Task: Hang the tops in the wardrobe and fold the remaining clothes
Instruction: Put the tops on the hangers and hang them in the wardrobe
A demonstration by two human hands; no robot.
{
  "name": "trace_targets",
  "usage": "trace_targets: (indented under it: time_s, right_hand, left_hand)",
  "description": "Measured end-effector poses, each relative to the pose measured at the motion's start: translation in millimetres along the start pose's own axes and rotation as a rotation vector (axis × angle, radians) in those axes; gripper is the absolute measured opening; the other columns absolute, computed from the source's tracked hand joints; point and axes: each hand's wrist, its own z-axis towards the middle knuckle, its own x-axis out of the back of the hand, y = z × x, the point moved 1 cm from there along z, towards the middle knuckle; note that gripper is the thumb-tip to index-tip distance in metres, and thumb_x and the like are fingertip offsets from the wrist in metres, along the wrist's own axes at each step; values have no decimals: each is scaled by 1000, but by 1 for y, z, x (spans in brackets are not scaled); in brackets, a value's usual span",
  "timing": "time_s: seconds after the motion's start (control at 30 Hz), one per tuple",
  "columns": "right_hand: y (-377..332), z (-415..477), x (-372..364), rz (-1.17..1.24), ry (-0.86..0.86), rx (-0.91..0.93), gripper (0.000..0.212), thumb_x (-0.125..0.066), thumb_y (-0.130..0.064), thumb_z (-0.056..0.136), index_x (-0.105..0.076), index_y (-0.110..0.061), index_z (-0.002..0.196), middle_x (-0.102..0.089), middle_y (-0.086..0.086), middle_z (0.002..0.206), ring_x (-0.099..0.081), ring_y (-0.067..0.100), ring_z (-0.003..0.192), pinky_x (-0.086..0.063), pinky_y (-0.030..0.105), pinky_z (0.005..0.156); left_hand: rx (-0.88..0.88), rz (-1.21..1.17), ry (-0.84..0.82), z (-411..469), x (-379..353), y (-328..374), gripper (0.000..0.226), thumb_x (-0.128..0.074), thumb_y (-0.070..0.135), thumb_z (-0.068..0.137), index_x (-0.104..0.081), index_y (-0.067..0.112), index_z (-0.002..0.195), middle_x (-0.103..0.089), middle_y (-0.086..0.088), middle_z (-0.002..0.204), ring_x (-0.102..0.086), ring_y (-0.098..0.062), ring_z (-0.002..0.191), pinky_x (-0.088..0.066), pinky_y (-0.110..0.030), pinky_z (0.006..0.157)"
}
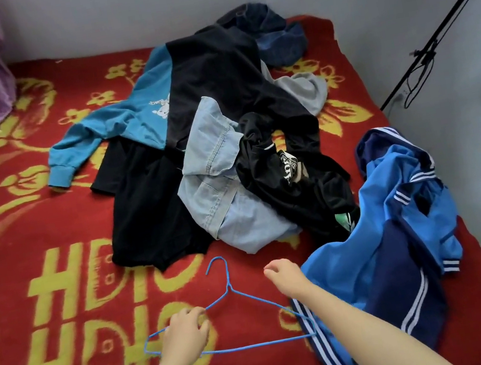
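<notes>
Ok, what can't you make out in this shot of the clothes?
Head view:
- Right end of the hanger: under the blue jacket.
- Grip of the left hand on the hanger: fingers hide the wire.
- Bottom of the pile: covered by the black top and denim.
- Wardrobe: outside the frame.

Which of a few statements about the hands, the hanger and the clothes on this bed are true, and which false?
1. The left hand grips the blue wire hanger. True.
2. The right hand holds the light denim garment. False: it holds nothing.
3. A top hangs on the hanger. False: it lies bare on the red blanket.
4. The blue striped jacket lies right of the pile. True.
</notes>
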Motion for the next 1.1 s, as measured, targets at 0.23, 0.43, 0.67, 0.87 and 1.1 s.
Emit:
trace_targets:
  time_s: [0.23,0.43,0.67,0.87,1.1]
  right_hand:
    - [50,92,132,46,452,-246,26,-43,-10,90,-66,1,86,-61,22,93,-55,37,93,-34,32,69]
    - [109,167,176,3,528,-357,32,-46,-11,93,-58,-3,122,-55,21,127,-49,37,117,-39,35,92]
    - [145,198,158,253,414,-489,80,-59,-24,90,-7,-20,151,-10,20,154,-19,38,139,-24,44,112]
    - [136,182,122,500,323,-329,49,-48,7,87,-42,-9,133,-55,12,124,-52,24,106,-43,33,89]
    - [113,136,67,182,448,-323,40,-52,-27,88,-48,-35,128,-65,-2,114,-53,30,112,-33,37,95]
  left_hand:
    - [-107,-50,66,69,10,29,30,-49,31,95,-57,24,123,-53,6,124,-45,-15,120,-35,-27,97]
    - [-108,-163,143,134,14,35,27,-55,23,92,-61,19,119,-56,1,120,-47,-18,116,-35,-29,97]
    - [-31,-222,167,156,10,13,23,-62,15,88,-67,15,110,-61,0,111,-52,-21,108,-37,-32,91]
    - [12,-250,129,147,3,2,23,-61,16,89,-65,18,111,-60,1,111,-49,-17,104,-34,-27,84]
    - [30,-314,89,124,10,13,23,-64,10,86,-55,30,94,-61,-2,97,-53,-23,97,-33,-29,80]
